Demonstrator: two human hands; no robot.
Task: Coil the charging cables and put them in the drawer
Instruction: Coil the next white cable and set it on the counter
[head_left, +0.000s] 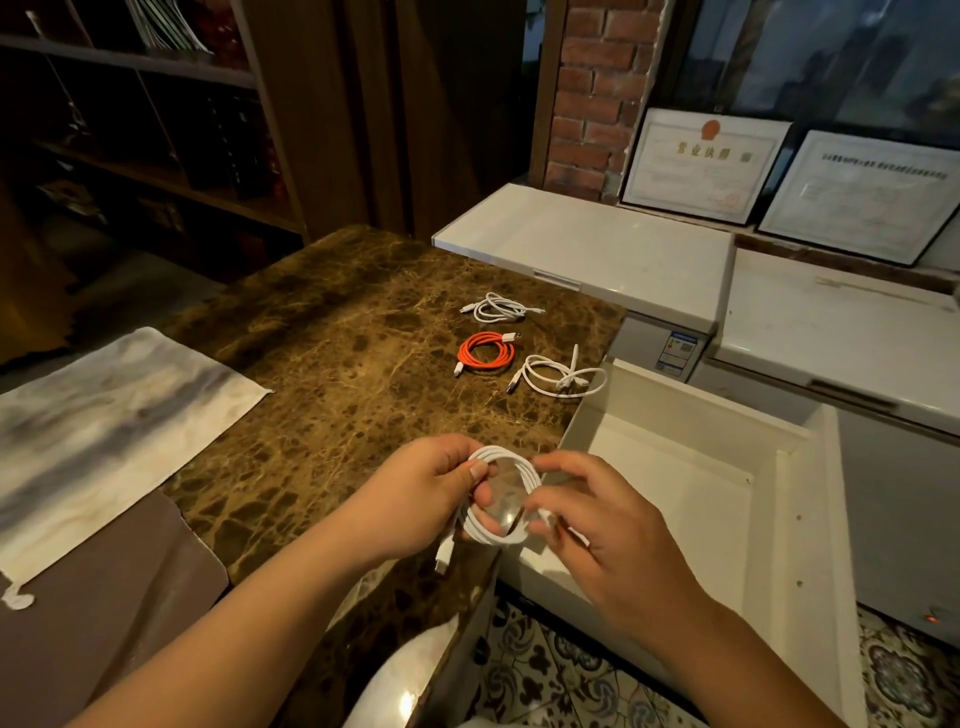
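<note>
I hold a white charging cable (511, 462) wound into a round coil over the near right corner of the brown marble counter (332, 374). My left hand (421, 493) pinches the coil's left side. My right hand (608, 525) grips its lower right side, fingers around the loose end. Farther back on the counter lie an orange coiled cable (485, 354), a loose white cable (498, 306) behind it, and another loose white cable (563, 376) at the counter's right edge. The open white drawer (691, 415) is right of my hands, with nothing visible inside.
A grey and white cloth (104, 431) covers the counter's left part. White chest freezers (597, 249) stand behind the drawer, with two framed certificates (706, 166) leaning on the wall. Dark wooden shelves (145, 130) fill the back left. Patterned floor tiles (561, 670) show below.
</note>
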